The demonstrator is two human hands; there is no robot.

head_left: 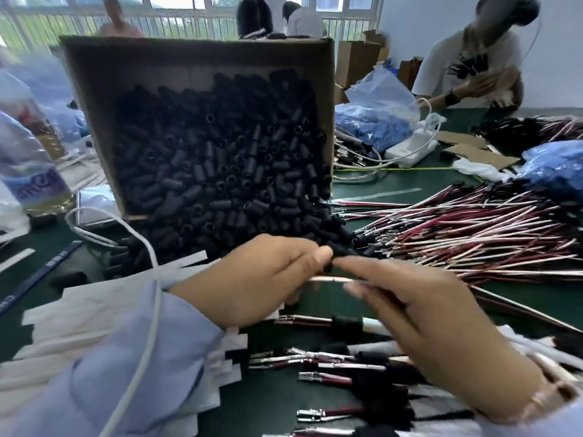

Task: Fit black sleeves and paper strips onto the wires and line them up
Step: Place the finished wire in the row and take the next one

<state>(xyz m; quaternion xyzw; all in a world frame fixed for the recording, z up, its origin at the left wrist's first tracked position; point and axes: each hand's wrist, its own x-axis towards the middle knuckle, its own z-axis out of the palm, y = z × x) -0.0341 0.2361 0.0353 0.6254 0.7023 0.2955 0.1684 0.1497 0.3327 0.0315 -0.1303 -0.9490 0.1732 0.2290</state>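
Note:
My left hand (262, 279) pinches a small black sleeve (329, 252) between thumb and fingertips, just in front of the spilled heap. My right hand (438, 335) meets it from the right, fingers closed on a red-and-white wire (331, 280) whose end points at the sleeve. A tilted cardboard box (94, 74) of black sleeves (220, 171) stands behind the hands. A big pile of loose wires (473, 234) lies to the right. Wires with sleeves on them (340, 361) lie in a row below my hands. White paper strips (79, 316) lie under my left sleeve.
A plastic bottle (31, 171) stands at far left. A white cable (151, 310) runs over my left arm. Blue plastic bags (375, 118), a white power strip (410, 149) and cardboard scraps sit behind. A seated person (473, 58) works at the far right; others sit beyond the box.

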